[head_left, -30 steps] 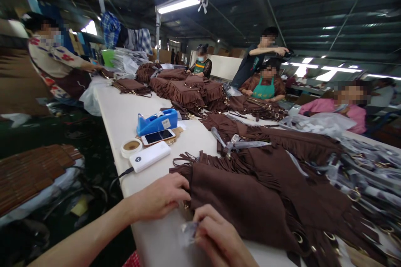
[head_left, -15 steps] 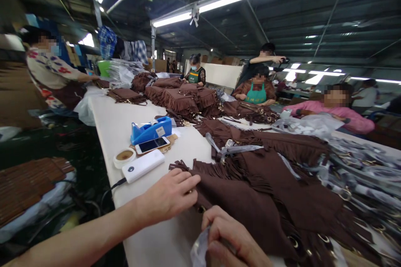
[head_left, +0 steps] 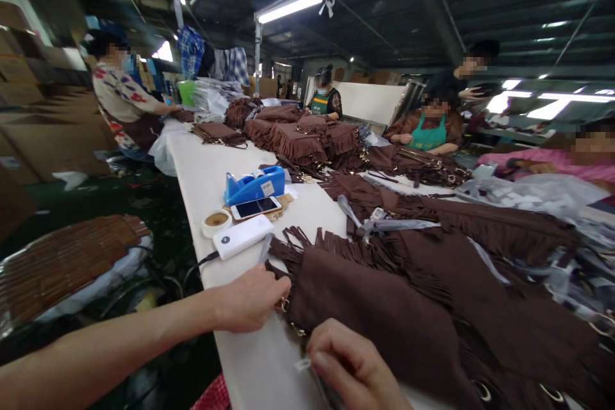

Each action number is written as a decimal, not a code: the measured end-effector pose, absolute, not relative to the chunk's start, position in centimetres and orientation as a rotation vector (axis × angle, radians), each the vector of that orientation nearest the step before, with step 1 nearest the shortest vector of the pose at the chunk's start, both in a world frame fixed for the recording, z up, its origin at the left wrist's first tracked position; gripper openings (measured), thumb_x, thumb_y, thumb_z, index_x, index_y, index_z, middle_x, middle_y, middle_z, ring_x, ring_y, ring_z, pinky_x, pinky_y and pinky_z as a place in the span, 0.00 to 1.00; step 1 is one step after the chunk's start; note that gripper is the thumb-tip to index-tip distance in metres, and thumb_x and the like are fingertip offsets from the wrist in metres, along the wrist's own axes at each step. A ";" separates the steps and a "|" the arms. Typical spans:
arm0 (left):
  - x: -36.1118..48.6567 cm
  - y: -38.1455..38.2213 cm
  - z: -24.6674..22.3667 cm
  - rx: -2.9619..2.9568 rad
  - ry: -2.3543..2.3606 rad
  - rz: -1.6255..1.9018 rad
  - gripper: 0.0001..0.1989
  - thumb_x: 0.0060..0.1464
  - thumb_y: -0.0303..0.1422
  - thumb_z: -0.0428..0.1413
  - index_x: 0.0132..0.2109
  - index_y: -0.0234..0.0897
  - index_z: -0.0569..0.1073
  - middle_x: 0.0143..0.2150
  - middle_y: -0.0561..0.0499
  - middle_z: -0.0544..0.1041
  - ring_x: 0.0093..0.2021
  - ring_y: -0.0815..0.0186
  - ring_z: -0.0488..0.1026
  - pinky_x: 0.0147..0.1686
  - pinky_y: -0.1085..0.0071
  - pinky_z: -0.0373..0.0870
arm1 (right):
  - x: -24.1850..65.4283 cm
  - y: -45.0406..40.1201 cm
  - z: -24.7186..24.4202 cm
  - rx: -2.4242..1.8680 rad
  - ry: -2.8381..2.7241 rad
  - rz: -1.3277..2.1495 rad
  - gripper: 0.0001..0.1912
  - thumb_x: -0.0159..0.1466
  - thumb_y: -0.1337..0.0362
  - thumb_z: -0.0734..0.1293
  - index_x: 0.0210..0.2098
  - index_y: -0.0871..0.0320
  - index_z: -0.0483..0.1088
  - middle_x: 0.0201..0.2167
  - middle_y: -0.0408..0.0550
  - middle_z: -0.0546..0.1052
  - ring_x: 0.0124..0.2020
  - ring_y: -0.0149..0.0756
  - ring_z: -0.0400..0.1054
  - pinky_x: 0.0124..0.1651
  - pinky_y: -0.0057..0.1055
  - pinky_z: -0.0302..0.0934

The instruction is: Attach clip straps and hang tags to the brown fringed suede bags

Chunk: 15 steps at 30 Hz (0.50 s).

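Observation:
A dark brown fringed bag (head_left: 375,295) lies in front of me, with gold rings along its near edge. At its left corner, my left hand (head_left: 254,298) is closed beside a gold clasp, pinching something small whose form is hidden; a clear plastic strip (head_left: 265,248) rises behind the fingers. My right hand (head_left: 353,359) is closed near the bag's front edge, thumb against fingers, beside a small pale loop (head_left: 302,365). What lies inside that pinch is too small to name.
On the white table (head_left: 196,186) at left are a blue tape dispenser (head_left: 254,186), a phone (head_left: 256,207), a tape roll (head_left: 216,221) and a white power bank (head_left: 243,237). Brown bags (head_left: 298,141) are piled behind. Several people work around the table.
My left hand has closed and drawn to the bag's corner. The bag's left end shows more fringe. The plastic near my right hand has moved mostly out of sight. The view has turned left.

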<state>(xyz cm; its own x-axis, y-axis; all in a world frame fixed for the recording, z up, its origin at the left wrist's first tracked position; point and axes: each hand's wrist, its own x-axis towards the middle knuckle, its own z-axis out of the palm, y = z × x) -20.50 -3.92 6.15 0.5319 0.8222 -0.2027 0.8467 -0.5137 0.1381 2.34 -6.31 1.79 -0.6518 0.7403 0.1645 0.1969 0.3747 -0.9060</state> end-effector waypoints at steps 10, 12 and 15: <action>-20.9 -3.7 5.4 2.472 1.348 0.073 0.06 0.52 0.25 0.52 0.36 0.39 0.71 0.38 0.50 0.78 0.41 0.60 0.73 0.40 0.67 0.64 | -0.6 -3.4 4.6 -1.074 -2.007 1.064 0.09 0.63 0.67 0.65 0.28 0.56 0.75 0.26 0.40 0.77 0.30 0.31 0.70 0.35 0.23 0.58; -21.4 -3.4 4.7 2.421 1.318 0.125 0.06 0.53 0.25 0.52 0.34 0.39 0.71 0.36 0.52 0.78 0.40 0.62 0.73 0.40 0.69 0.64 | -0.9 -3.1 4.1 -1.066 -2.038 1.037 0.09 0.63 0.69 0.65 0.29 0.55 0.76 0.28 0.40 0.79 0.30 0.31 0.71 0.35 0.23 0.59; -21.8 -3.1 4.3 2.335 1.292 0.209 0.06 0.50 0.23 0.52 0.32 0.38 0.71 0.32 0.53 0.77 0.36 0.64 0.72 0.38 0.71 0.62 | -0.7 -2.7 3.1 -1.005 -2.126 0.997 0.09 0.63 0.71 0.66 0.32 0.55 0.77 0.30 0.41 0.80 0.31 0.31 0.73 0.36 0.23 0.59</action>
